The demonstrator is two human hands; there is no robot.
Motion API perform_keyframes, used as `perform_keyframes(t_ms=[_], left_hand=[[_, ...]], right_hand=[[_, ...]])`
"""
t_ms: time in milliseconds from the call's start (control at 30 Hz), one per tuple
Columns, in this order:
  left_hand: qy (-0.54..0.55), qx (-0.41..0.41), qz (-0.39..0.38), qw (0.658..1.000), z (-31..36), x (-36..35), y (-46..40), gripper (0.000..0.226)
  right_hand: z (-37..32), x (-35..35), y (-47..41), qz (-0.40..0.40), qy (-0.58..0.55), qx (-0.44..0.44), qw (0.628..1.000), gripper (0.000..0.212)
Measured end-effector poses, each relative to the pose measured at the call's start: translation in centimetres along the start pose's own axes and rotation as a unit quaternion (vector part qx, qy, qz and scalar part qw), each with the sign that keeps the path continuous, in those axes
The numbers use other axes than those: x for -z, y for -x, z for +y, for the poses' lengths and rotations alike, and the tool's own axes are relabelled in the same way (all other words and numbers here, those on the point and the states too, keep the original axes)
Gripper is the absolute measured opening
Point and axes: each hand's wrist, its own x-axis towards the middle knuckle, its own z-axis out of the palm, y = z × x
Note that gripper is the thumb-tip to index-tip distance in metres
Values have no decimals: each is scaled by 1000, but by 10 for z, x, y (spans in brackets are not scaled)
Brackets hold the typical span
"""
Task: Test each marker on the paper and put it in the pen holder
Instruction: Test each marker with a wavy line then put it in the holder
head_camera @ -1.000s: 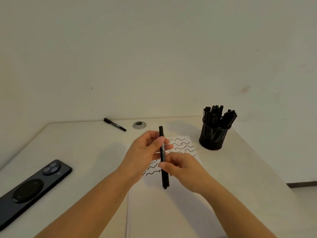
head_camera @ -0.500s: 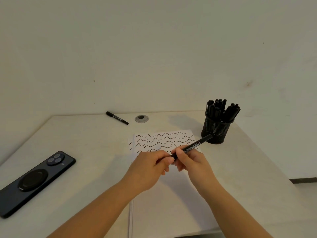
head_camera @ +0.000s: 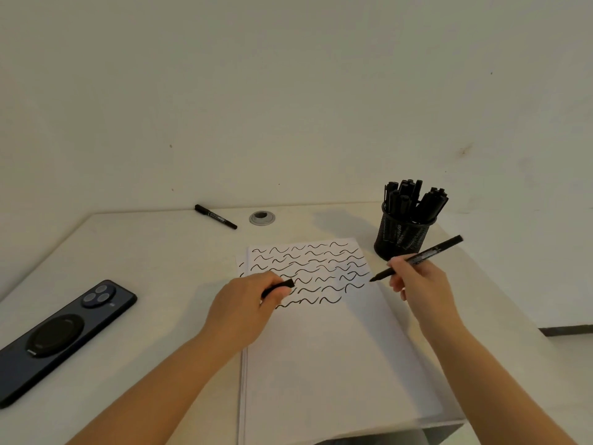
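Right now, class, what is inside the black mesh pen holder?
The pen holder holds a bunch of black markers, standing upright or leaning, their ends sticking above the rim. Their lower parts show only dimly through the mesh, and the bottom cannot be seen.

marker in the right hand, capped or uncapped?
Uncapped. The marker in the right hand shows a bare tip toward the paper; the left hand holds its cap.

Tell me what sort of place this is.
Probably an office or study desk: a white desk against a bare wall, with a cable grommet, a mesh pen holder full of markers, and a pad of paper.
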Motion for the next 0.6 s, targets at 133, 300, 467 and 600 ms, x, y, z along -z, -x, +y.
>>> perform_keyframes(t_ms=[133, 300, 467, 600], left_hand=[[-26, -19, -22, 999, 2, -13, -11, 19], [-32, -18, -15, 999, -8, -22, -7, 19], [-11, -17, -18, 1000, -12, -23, -8, 18], [1, -12, -22, 1000, -13, -24, -7, 17]], right_hand=[[8, -19, 3, -92, -6, 33, 995, 12], [25, -17, 3, -70, 43, 46, 996, 16], [25, -14, 4, -81, 85, 65, 991, 20], [25, -17, 8, -131, 94, 74, 984, 22]])
